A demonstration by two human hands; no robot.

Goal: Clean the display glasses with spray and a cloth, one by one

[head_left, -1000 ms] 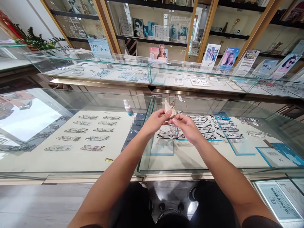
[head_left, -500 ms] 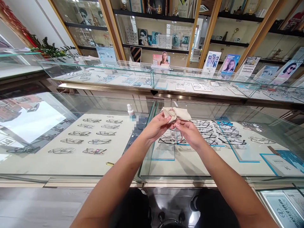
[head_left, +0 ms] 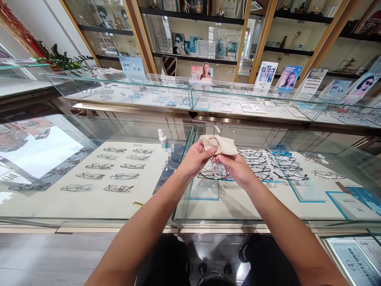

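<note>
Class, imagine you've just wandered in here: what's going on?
A person's bare left hand and right hand together hold thin-rimmed, clear-lensed eyeglasses with a folded beige cloth, above a glass-topped display counter. One lens lies against the cloth; the other hangs below the fingers. A white pump-top bottle stands off to the left.

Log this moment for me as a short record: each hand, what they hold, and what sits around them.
Left hand: pinching beige cloth at the eyeglasses
Right hand: closed at the eyeglasses, close beside the left hand; exact grip partly hidden
Eyeglasses: held up above the glass counter, one lens against the cloth
White tag: just beyond the cloth
Spray bottle: white, upright, left of the hands
Display frames: rows under glass, both sides of the counter's divider
</note>
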